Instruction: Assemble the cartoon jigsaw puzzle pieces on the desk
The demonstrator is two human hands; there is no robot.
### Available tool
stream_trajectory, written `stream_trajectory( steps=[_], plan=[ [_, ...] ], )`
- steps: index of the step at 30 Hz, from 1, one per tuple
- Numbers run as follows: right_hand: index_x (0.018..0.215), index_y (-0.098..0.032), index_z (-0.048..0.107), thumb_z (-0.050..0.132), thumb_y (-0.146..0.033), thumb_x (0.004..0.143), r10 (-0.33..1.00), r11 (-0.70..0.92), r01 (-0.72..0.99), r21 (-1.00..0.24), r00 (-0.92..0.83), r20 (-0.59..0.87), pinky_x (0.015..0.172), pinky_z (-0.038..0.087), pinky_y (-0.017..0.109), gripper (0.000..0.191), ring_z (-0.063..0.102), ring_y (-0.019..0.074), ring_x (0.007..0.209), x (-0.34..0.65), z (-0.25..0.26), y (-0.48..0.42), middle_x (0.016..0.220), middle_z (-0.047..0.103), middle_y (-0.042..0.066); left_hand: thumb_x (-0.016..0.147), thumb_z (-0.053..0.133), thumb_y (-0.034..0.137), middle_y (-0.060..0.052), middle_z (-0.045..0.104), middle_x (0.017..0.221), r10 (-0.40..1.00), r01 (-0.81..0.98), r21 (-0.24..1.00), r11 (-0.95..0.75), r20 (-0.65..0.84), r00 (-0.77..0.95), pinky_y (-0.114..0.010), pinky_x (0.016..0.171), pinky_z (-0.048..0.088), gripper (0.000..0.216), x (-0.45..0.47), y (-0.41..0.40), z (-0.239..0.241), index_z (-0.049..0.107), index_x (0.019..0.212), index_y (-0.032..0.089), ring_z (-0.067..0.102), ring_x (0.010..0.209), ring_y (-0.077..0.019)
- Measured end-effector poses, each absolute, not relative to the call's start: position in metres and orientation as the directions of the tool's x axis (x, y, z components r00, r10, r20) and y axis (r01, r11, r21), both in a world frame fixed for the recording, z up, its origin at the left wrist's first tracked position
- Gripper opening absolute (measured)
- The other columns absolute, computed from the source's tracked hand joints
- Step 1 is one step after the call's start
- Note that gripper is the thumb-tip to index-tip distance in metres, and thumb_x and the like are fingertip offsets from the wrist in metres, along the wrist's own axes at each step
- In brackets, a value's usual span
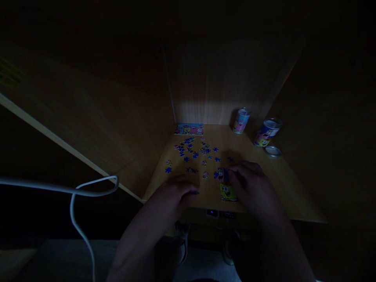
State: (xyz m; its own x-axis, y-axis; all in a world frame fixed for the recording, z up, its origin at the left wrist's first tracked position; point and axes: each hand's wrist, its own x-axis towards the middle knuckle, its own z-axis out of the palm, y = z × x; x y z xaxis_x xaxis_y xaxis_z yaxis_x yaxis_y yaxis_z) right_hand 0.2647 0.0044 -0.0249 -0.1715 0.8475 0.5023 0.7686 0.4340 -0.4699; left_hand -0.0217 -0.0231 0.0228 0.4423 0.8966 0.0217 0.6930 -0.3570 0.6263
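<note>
A partly joined jigsaw puzzle [228, 192] with a yellow cartoon face lies near the shelf's front edge. My right hand [253, 186] curls over its right side, thumb and forefinger closed on the upper joined pieces [222, 174]. To the left, my left hand [176, 194] hovers low over the wood, its fingertips pinched on a small dark bluish bit that looks like a puzzle piece [195, 192]. Loose puzzle pieces [189, 149], many with blue backs, are scattered beyond both hands. One pinkish loose piece [205, 175] lies between the hands.
A picture strip [188, 129] lies at the back left. Two cartoon-printed cans, a light blue can [241, 122] and a dark blue can [266, 134], stand at the back right beside a round metal lid [273, 151]. A white cable [79, 192] hangs at left. The light is dim.
</note>
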Motion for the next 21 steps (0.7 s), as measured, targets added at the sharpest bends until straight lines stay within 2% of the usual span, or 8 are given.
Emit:
stream_trajectory(
  steps=[6,13,17,21],
  plan=[
    [0.103,-0.026,0.077,0.061,-0.032,0.112,0.848,0.44,0.769,-0.464,-0.187,0.495,0.097,0.058,0.049,0.02,0.073,0.0308,0.105,0.265,-0.025,0.005,0.109,0.081,0.009,0.104,0.072,0.006,-0.002,0.084,0.126,0.863,0.601,0.716,-0.355,0.004,0.505,-0.035,0.103,0.061,0.03,-0.016,-0.029,0.017,0.081,0.125,0.026,0.079,0.116,-0.0208],
    [0.103,-0.026,0.076,0.062,-0.029,0.112,0.847,0.436,0.774,-0.459,-0.182,0.499,0.095,0.057,0.045,0.018,0.073,0.0298,0.105,0.264,-0.025,0.004,0.108,0.081,0.009,0.105,0.074,0.007,-0.002,0.081,0.119,0.855,0.593,0.693,-0.411,0.067,0.515,-0.035,0.098,0.061,0.023,-0.012,-0.024,0.008,0.084,0.113,0.026,0.078,0.11,-0.0203],
    [0.104,-0.025,0.077,0.061,-0.028,0.112,0.85,0.444,0.772,-0.456,-0.201,0.487,0.096,0.055,0.045,0.018,0.073,0.0294,0.104,0.264,-0.025,0.005,0.108,0.081,0.008,0.104,0.077,0.008,-0.002,0.08,0.112,0.865,0.601,0.693,-0.399,0.068,0.497,-0.034,0.092,0.06,0.016,-0.005,-0.026,0.006,0.079,0.105,0.024,0.077,0.105,-0.021],
    [0.104,-0.025,0.077,0.062,-0.027,0.111,0.854,0.439,0.77,-0.462,-0.2,0.48,0.098,0.054,0.046,0.017,0.072,0.0295,0.105,0.265,-0.027,0.006,0.11,0.082,0.008,0.1,0.081,0.006,-0.001,0.08,0.11,0.869,0.585,0.715,-0.384,0.066,0.491,-0.034,0.092,0.058,0.018,0.002,-0.026,0.006,0.075,0.103,0.023,0.076,0.105,-0.022]
  ],
)
